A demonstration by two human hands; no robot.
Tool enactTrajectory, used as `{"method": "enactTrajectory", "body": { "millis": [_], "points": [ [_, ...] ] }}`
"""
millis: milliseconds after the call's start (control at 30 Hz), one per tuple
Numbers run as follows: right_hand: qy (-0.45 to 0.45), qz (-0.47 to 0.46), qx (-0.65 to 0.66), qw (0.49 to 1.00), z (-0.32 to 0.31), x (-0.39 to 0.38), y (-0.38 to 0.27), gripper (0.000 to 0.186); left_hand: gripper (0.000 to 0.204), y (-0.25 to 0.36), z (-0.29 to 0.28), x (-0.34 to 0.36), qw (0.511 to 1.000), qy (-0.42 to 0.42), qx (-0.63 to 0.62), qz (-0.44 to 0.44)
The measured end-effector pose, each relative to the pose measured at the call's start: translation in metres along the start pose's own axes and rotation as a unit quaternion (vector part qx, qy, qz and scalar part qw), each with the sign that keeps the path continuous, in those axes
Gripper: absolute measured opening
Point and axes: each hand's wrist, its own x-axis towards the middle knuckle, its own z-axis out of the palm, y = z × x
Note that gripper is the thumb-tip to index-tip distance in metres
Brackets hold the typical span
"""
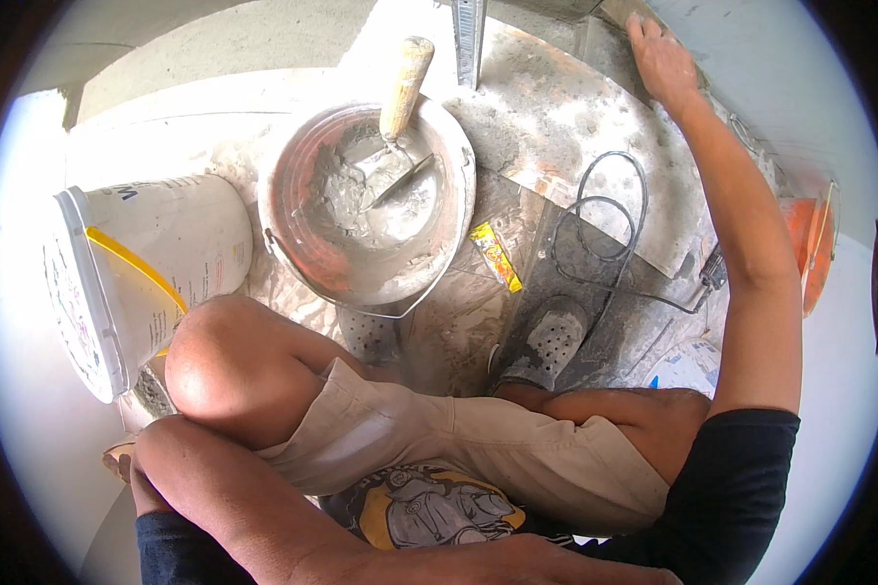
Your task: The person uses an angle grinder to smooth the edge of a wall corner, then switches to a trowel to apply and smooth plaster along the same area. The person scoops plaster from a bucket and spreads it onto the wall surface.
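Observation:
My right hand [661, 60] reaches to the far right, its fingers stretched out against a narrow tan strip [626, 14] at the foot of the wall. Nothing shows in its grasp. My left forearm [263, 507] crosses my lap, and my left hand [566, 564] lies at the lower edge, partly cut off, its fingers hidden. In front of me stands a bucket [273, 185] with grey wet mortar [337, 200] inside. A pointed trowel [407, 88] with a wooden handle leans in it, its blade in the mortar.
A white lidded bucket [180, 219] with a yellow handle lies on its side at left. Right of the mortar bucket are a yellow packet [496, 257], a looped black cable [644, 210] and an orange bucket [803, 234]. A metal straightedge [468, 44] stands at the back.

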Motion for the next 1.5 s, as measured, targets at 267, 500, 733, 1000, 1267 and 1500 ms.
{"method": "enactTrajectory", "body": {
  "millis": [267,500,733,1000,1267,1500],
  "points": [
    [-0.070,0.040,-0.005,0.997,0.005,-0.010,0.003,0.038,0.047,0.006,0.000,0.003,1.000,0.013,0.007,-0.009],
    [0.002,0.019,0.021,1.000,-0.008,-0.013,0.000,0.044,0.044,0.002,0.001,0.004,1.000,0.008,-0.002,0.028],
    [0.024,0.019,0.003,1.000,0.012,0.004,0.005,0.048,0.039,-0.003,0.010,0.004,0.993,0.060,0.022,0.104],
    [-0.071,0.055,0.013,0.996,-0.018,-0.005,-0.006,0.026,0.031,-0.017,0.000,0.018,0.959,-0.008,0.043,0.281],
    [0.044,0.033,0.002,0.998,-0.002,0.000,0.000,0.048,0.034,-0.025,0.002,0.015,0.960,0.022,0.001,0.279],
    [-0.032,0.036,0.025,0.999,-0.007,0.009,0.009,0.048,0.044,0.006,0.004,0.003,0.999,0.030,0.004,0.019]
  ]
}}
